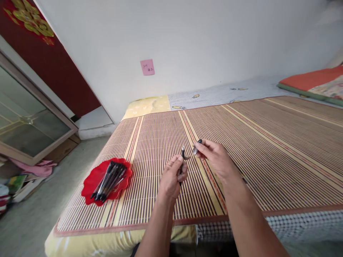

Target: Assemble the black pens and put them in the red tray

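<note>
My left hand [173,175] is closed around a black pen [183,152], held nearly upright with its silver tip bare and pointing up. Just to the right, my right hand [213,153] pinches a pen cap [197,147], clear with a black end. The cap is apart from the pen, a short gap between them. Both hands are above the striped bamboo mat [155,135]. To the left, a bundle of several black pens [111,180] lies in a red scalloped plate [89,178].
The mat covers a bed with a yellow and checked sheet [148,106]. Folded orange bedding [308,81] lies at the far right. A pink note [147,67] sticks to the white wall behind. At left stands a glass-panelled cabinet [29,117], with cloth and papers on the floor below.
</note>
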`<act>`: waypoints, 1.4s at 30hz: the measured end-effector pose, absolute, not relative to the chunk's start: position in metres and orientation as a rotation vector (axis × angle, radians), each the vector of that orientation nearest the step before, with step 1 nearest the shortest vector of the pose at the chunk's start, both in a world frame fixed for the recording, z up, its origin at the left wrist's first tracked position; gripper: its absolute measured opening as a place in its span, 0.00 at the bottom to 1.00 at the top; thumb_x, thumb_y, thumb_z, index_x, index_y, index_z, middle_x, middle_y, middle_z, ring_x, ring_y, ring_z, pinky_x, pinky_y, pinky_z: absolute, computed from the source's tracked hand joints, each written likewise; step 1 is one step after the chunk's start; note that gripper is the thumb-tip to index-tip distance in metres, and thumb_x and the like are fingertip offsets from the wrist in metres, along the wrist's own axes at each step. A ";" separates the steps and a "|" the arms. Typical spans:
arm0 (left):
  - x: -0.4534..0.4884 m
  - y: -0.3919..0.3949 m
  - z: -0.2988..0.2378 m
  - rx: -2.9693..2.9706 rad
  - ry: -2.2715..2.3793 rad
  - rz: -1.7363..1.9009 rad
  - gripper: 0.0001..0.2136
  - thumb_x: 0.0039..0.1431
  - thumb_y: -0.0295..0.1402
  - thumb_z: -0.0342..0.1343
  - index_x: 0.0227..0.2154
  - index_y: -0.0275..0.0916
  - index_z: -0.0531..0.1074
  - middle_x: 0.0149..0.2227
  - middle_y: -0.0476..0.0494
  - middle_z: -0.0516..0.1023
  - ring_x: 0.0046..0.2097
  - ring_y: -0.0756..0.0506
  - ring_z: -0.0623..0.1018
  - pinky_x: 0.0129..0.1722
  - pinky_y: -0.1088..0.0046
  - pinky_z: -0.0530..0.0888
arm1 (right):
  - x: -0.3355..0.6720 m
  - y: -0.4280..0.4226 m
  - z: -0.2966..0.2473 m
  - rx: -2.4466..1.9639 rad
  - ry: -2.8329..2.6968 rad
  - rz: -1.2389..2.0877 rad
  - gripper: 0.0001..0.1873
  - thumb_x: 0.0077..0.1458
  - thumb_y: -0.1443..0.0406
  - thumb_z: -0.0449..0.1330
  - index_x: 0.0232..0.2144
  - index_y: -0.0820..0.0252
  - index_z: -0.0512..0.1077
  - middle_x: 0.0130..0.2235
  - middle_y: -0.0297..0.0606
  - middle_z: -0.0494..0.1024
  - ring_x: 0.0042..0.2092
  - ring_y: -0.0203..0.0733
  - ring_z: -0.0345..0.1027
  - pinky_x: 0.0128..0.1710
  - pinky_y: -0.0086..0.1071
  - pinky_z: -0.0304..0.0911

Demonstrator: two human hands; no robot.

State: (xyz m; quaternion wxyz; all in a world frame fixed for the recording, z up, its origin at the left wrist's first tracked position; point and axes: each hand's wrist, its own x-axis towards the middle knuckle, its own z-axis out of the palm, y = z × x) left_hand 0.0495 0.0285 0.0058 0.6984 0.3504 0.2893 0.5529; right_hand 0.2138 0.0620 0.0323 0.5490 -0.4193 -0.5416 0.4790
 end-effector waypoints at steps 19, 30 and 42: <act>0.056 0.027 0.004 0.794 0.629 1.159 0.21 0.56 0.49 0.67 0.33 0.33 0.73 0.18 0.60 0.53 0.19 0.57 0.48 0.19 0.78 0.45 | 0.209 0.068 0.027 -0.935 -1.140 1.037 0.17 0.54 0.50 0.68 0.35 0.58 0.78 0.33 0.38 0.80 0.35 0.40 0.73 0.34 0.32 0.68; 0.057 0.024 0.006 0.915 0.659 1.064 0.18 0.60 0.46 0.64 0.32 0.33 0.74 0.19 0.59 0.56 0.19 0.57 0.49 0.20 0.77 0.46 | 0.213 0.066 0.026 -0.899 -1.203 1.048 0.16 0.58 0.52 0.66 0.39 0.57 0.79 0.36 0.38 0.80 0.38 0.40 0.74 0.37 0.33 0.70; 0.057 0.021 0.011 0.939 0.639 1.045 0.17 0.59 0.45 0.63 0.33 0.33 0.75 0.20 0.57 0.58 0.20 0.57 0.50 0.21 0.75 0.45 | 0.214 0.060 0.038 -0.943 -1.430 1.069 0.17 0.56 0.50 0.66 0.28 0.57 0.74 0.26 0.32 0.70 0.29 0.36 0.63 0.28 0.31 0.61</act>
